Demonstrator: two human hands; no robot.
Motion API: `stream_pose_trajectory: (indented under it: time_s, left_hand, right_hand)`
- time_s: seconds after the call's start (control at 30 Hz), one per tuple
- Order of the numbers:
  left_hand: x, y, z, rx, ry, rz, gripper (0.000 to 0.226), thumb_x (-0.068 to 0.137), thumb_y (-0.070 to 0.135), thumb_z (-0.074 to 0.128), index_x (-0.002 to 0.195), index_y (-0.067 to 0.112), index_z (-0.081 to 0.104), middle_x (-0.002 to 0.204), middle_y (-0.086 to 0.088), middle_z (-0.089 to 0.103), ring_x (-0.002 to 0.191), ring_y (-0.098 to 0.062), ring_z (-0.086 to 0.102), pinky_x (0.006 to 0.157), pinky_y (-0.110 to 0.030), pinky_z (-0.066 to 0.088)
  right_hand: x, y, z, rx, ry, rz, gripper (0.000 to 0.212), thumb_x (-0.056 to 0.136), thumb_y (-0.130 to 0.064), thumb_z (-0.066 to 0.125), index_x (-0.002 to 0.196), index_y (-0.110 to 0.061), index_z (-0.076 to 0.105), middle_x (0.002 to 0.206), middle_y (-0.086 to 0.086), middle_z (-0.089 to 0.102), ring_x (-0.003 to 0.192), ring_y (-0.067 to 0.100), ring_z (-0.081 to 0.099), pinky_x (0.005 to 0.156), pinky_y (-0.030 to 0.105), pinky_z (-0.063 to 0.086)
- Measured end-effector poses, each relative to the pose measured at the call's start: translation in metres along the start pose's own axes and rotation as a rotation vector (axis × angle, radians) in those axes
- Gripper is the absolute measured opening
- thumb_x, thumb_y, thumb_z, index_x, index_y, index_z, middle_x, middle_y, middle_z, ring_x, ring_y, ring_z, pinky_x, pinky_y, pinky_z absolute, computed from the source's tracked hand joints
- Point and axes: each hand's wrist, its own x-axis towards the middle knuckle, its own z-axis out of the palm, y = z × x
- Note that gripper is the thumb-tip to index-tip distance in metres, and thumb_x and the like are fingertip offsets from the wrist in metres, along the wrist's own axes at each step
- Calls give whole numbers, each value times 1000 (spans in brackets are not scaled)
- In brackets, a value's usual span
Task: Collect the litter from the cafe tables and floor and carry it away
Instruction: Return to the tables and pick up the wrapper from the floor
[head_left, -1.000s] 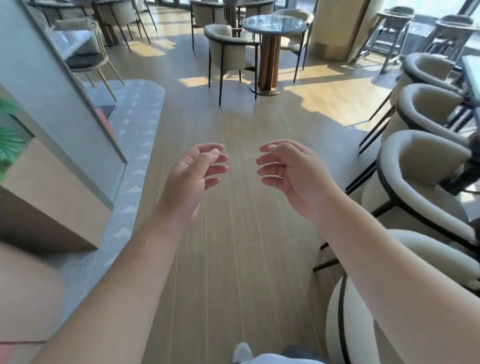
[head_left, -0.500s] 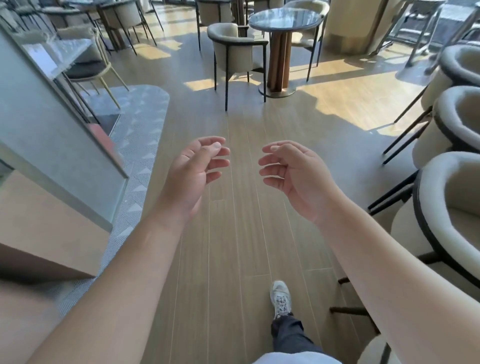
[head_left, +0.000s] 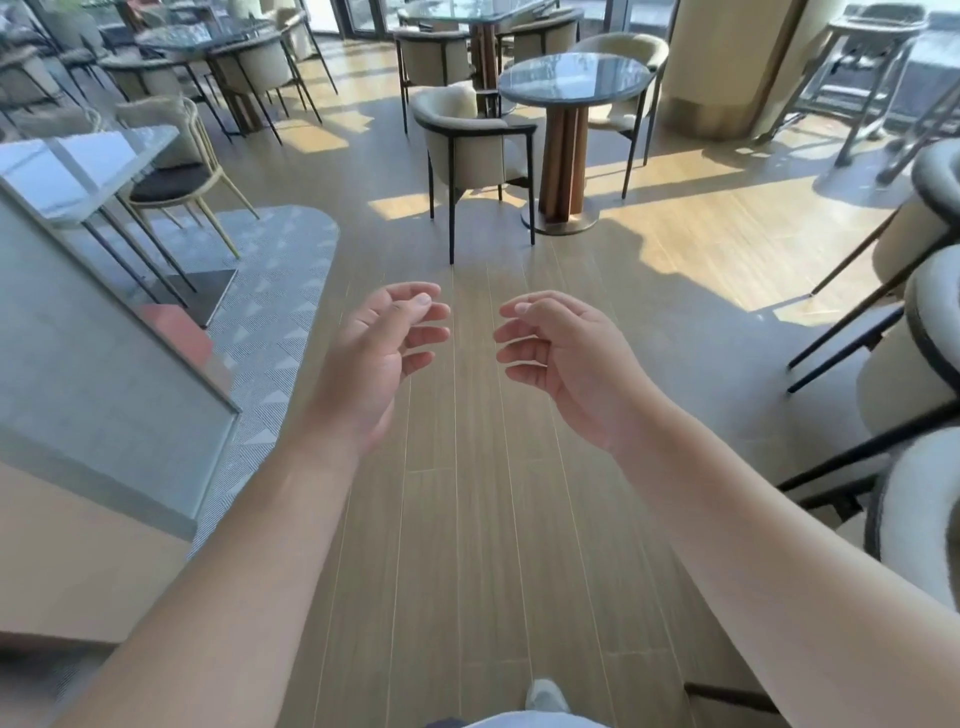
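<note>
My left hand and my right hand hang in front of me over the wooden floor, palms facing each other a short gap apart. The fingers of both are loosely curled and hold nothing. No litter shows on the floor or on the round glass-topped table straight ahead. Its top looks bare from here.
A beige armchair stands at the round table. More armchairs line the right side. A grey counter and a patterned mat lie on the left, with a square table behind. More tables stand at the back.
I have walked forward along the aisle; the round table and chairs are nearer and the view has tilted up. Both hands keep the same pose.
</note>
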Motion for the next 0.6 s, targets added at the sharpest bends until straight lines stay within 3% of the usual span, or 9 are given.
stream_pose_trajectory:
  time_s: [0.33, 0.6]
  left_hand:
    - [106, -6, -40, -73, 63, 22, 18, 87, 33, 59, 100, 27, 69, 96, 5, 75, 87, -10, 69, 77, -28, 48]
    - [251, -2, -112, -131, 67, 58, 18, 87, 33, 59, 100, 27, 70, 97, 5, 75, 87, -10, 69, 74, -25, 49]
  right_hand:
    - [114, -3, 18, -15, -26, 20, 14, 93, -13, 54, 90, -14, 67, 79, 3, 69, 69, 16, 63, 67, 29, 50]
    - [261, -6, 72, -83, -2, 15, 17, 93, -12, 52, 88, -15, 69, 79, 3, 68, 73, 19, 62, 70, 32, 50]
